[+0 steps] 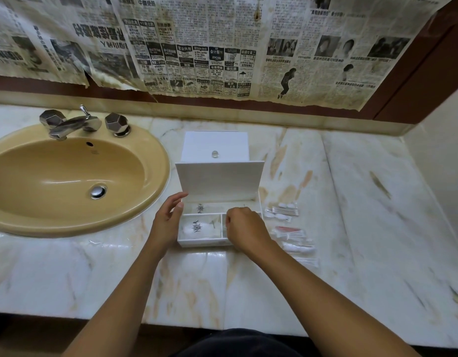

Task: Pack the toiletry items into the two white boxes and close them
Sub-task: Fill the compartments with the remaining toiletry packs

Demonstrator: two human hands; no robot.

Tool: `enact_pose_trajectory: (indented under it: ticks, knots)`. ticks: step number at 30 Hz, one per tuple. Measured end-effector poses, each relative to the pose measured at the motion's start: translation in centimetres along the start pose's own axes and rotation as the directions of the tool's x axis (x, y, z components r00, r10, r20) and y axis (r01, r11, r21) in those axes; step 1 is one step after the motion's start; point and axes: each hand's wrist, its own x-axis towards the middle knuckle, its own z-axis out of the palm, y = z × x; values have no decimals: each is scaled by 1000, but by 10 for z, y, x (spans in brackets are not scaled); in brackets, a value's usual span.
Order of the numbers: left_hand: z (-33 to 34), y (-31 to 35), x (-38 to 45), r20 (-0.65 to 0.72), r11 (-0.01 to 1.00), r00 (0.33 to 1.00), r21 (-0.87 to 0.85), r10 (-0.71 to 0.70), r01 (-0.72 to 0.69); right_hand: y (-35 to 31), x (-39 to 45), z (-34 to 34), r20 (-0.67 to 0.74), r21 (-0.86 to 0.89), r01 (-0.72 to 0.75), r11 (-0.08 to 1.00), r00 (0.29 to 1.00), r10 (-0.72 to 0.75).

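Near box (206, 242): white, lid (218, 180) raised upright at the back, three compartments, on the marble tabletop.
Packets inside (197, 228): clear sachets with dark emblems, one front left, one in the rear compartment.
Far box (215, 146): white, closed, clear knob on the lid, just behind.
Loose toiletries (287, 228): clear-wrapped cotton buds and pads, right of the near box.

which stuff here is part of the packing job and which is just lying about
Part of the job:
- open white compartment box, lid up
- closed white box with a clear knob behind it
- clear-wrapped toiletry packets on the marble counter
- left hand at the open box's left edge
- right hand over its right compartment

Just lying about:
- yellow oval sink
- chrome tap
- newspaper sheets on the wall
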Motion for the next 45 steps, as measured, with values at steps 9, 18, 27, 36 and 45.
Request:
enact_pose_trajectory:
  ticks: [9,18,27,36,45]
  knots:
    - [0,-1,2,9,1000,1000,1,5,-5,4,-2,5,128,5,-16,1000,992,15]
    - [-1,0,1,11,1000,1000,-19,1,-1,15,-2,-32,-194,243,66,968,981,-19]
    - [-1,0,1,2,1000,1000,-13,2,-1,76,8,-53,-334,341,-154,927,903,272]
    - [1,1,0,2,1000,1000,-16,11,-11,106,11,-14,-119,102,-308,946,940,319]
    - [0,-3,2,8,1000,1000,-2,19,-19,109,13,-9,-224,72,-301,951,924,310]
